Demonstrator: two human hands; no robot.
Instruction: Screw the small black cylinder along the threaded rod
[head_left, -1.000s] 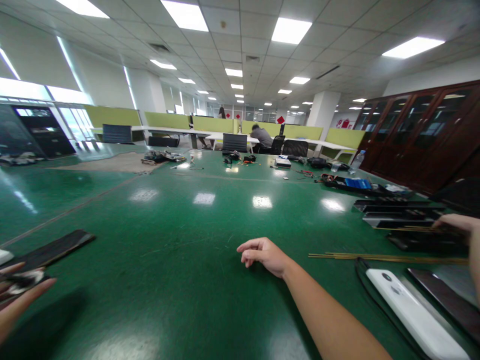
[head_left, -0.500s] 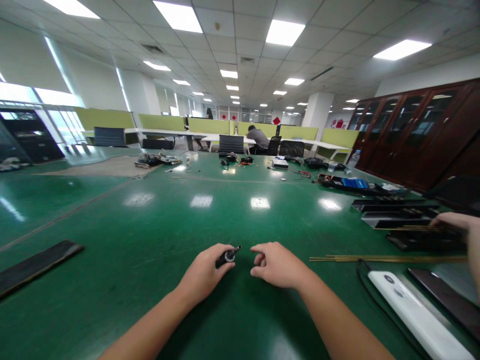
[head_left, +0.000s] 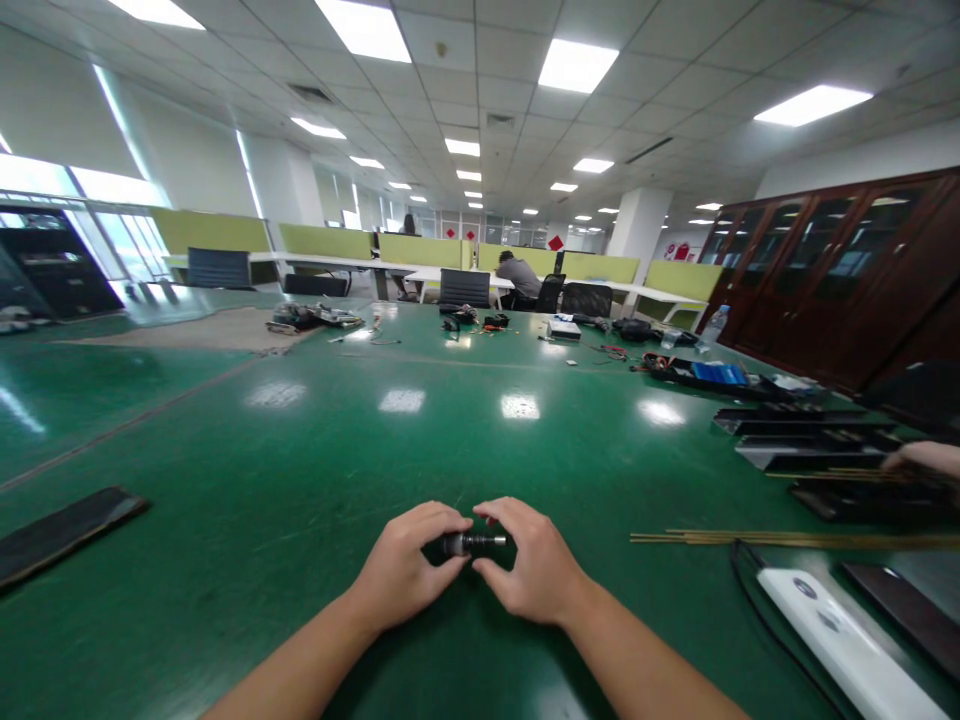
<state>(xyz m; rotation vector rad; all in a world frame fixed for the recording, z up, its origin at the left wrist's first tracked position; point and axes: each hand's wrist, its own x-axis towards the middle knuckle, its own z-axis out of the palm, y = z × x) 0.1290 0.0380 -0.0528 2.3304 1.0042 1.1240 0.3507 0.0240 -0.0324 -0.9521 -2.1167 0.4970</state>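
My left hand [head_left: 409, 560] is closed around a small black cylindrical tool [head_left: 469, 543] with a narrow silvery tip. The tool lies level, its tip pointing right; my left palm and fingers hide its rear end. Opposite it, my right hand [head_left: 532, 560] is curved around the tip with thumb and fingers apart. No contact between those fingers and the tool can be made out. Both hands are low over the green table [head_left: 337, 450].
To the right lie thin brass-coloured rods [head_left: 705, 538], a white power strip [head_left: 847, 630] with a black cord, and black metal channels [head_left: 814, 450]. Another person's hand [head_left: 930, 458] reaches in there. At left lies a dark flat bar [head_left: 67, 535]. A bottle [head_left: 714, 328] stands farther back.
My right hand has come closer to my left and now curves around the tool's tip. The tool has turned from pointing up and right to level. The other person's hand shifted right in view.
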